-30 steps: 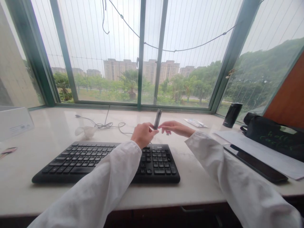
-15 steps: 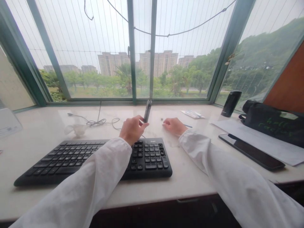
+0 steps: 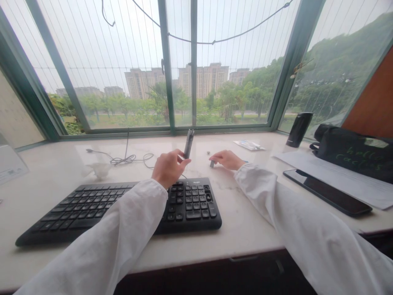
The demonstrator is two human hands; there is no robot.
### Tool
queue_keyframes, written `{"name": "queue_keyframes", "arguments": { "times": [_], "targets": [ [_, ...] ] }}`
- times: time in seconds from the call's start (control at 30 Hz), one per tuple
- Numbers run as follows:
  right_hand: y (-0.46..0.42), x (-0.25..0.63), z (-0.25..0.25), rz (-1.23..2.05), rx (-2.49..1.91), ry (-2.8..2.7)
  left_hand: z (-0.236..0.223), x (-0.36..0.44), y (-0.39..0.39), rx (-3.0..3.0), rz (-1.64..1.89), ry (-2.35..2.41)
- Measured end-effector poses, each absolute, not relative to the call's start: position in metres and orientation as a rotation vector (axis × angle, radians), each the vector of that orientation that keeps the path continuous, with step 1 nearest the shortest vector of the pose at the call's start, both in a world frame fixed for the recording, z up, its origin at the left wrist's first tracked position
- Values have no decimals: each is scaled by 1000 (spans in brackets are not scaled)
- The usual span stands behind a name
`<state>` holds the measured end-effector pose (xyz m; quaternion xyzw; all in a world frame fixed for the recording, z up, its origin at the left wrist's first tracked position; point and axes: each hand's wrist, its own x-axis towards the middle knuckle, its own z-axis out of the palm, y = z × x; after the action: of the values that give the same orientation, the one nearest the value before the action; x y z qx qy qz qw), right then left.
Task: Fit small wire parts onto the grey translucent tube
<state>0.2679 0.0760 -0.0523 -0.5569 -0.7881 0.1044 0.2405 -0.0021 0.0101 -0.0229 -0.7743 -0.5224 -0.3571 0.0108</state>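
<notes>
My left hand (image 3: 168, 167) is closed around the lower end of a slim dark tool (image 3: 188, 143) that stands nearly upright. Small prongs or bristles show at its top; I cannot tell which. Below that hand lies a black keyboard (image 3: 187, 224), partly covered by my left sleeve. Two key positions (image 3: 208, 196) at the number pad's upper right look bare of caps. To the right, my right hand (image 3: 227, 159) pinches a small dark grey piece (image 3: 211, 164) close to the tabletop. A tiny loose part (image 3: 208, 153) lies just beyond its fingertips.
A coiled cable (image 3: 123, 159) and a crumpled whitish thing (image 3: 100, 170) lie behind the keyboard. At right are a clear packet (image 3: 249, 145), a black cylinder (image 3: 299, 129), paper sheets (image 3: 346, 180), a phone (image 3: 327, 192) and a dark pouch (image 3: 353, 151). Windows (image 3: 224, 94) border the back.
My right fingers have shifted slightly, and the small grey piece now shows below them. My left hand keeps its grip on the slim dark tool. The view has shifted a little.
</notes>
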Motion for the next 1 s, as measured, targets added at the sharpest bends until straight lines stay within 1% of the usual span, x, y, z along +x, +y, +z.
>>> {"name": "queue_keyframes", "arguments": {
  "times": [0.27,0.4,0.6,1.0],
  "targets": [
    [74,276,-47,155,-1573,-2103,-22,-2,8,-2431,-1101,-1634],
    [70,278,-44,200,-1578,-2146,-22,-2,9,-2419,-1091,-1636],
    [71,272,-53,261,-1617,-2181,-22,-1,9,-2412,-1085,-1629],
    [102,253,-57,146,-1767,-2092,-21,3,5,-2398,-1133,-1650]
  ]
}}
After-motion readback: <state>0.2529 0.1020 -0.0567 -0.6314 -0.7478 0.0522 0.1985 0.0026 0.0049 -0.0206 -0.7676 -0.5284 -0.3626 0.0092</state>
